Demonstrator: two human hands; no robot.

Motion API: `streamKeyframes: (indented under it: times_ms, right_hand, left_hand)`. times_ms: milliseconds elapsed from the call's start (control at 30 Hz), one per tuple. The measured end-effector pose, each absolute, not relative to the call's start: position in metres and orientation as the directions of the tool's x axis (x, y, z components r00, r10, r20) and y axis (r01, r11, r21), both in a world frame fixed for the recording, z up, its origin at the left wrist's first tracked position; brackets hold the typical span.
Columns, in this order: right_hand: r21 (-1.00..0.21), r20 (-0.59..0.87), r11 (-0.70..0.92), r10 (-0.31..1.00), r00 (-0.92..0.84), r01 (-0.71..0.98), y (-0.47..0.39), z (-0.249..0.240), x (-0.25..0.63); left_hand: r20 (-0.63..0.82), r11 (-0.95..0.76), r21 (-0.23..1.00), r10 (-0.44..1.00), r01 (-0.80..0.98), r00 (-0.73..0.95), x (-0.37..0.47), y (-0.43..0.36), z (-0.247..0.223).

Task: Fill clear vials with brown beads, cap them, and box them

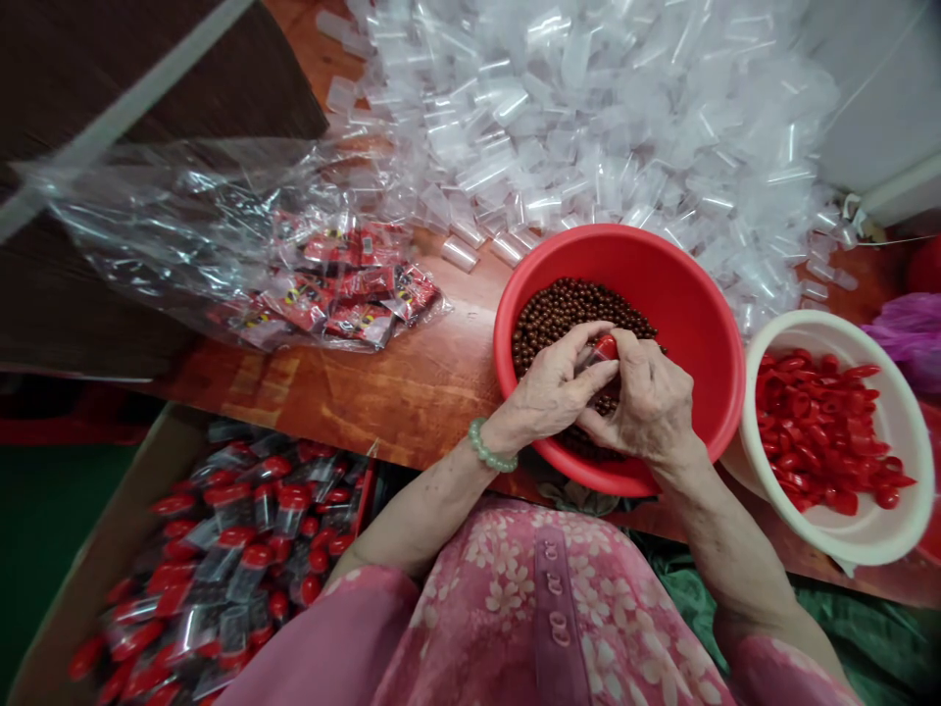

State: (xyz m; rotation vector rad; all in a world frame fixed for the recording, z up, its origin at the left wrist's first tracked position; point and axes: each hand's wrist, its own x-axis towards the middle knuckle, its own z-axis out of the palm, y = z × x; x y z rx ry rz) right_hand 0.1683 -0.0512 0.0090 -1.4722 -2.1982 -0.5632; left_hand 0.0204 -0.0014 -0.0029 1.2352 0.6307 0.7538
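Both hands meet over a red plastic basin (706, 324) that holds many small brown balls (588, 299). Between them is a clear plastic tube with a red cap (606, 347), mostly covered by the fingers. My left hand (563, 382), with a green bead bracelet (491, 447) at the wrist, is closed around the tube's side. My right hand (654, 397) is closed too, its thumb and fingers at the capped end. Whether the cap sits fully on the tube is hidden.
A white bowl (761, 490) of red caps (823, 427) stands at right. Clear tubes (588, 118) are heaped behind. A plastic bag with red packets (345, 294) lies left on the table (353, 397). Below it, a cardboard box (122, 520) holds red-capped tubes (242, 569).
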Motion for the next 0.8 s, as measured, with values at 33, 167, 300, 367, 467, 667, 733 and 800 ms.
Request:
streamKeyframes:
  times_ms: [33, 167, 300, 367, 467, 667, 733, 800]
  right_hand:
    - [0.086, 0.558, 0.363, 0.754, -0.346, 0.928, -0.051, 0.009, 0.168]
    - [0.063, 0.540, 0.393, 0.760, -0.363, 0.917, -0.050, 0.010, 0.170]
    - [0.055, 0.504, 0.379, 0.788, -0.353, 0.924, -0.050, 0.008, 0.170]
    - [0.038, 0.464, 0.365, 0.818, -0.340, 0.930, -0.050, 0.007, 0.170]
    - [-0.026, 0.385, 0.371, 0.861, -0.333, 0.928, -0.050, 0.010, 0.172]
    - [-0.232, 0.321, 0.367, 0.903, -0.285, 0.901, -0.056, 0.014, 0.193]
    - [-0.246, 0.296, 0.329, 0.921, -0.252, 0.912, -0.057, 0.011, 0.202]
    - [-0.233, 0.322, 0.344, 0.910, -0.262, 0.910, -0.057, 0.008, 0.207]
  left_hand:
    - [-0.005, 0.122, 0.981, 0.798, -0.153, 0.603, 0.021, -0.001, -0.004]
    - [0.054, 0.030, 0.991, 0.807, -0.133, 0.588, 0.020, -0.001, -0.005]
    - [0.038, 0.038, 0.993, 0.794, -0.112, 0.606, 0.020, 0.000, -0.007]
    - [0.030, 0.053, 0.991, 0.803, -0.121, 0.596, 0.022, 0.002, -0.009]
    - [0.100, 0.015, 0.977, 0.852, -0.214, 0.514, 0.028, 0.003, -0.010]
    - [0.134, -0.007, 0.939, 0.928, -0.343, 0.348, -0.009, -0.017, -0.003]
    - [0.121, -0.057, 0.959, 0.968, -0.277, 0.219, -0.045, -0.031, -0.005]
    - [0.109, -0.105, 0.983, 0.994, -0.152, 0.015, -0.090, -0.046, -0.015]
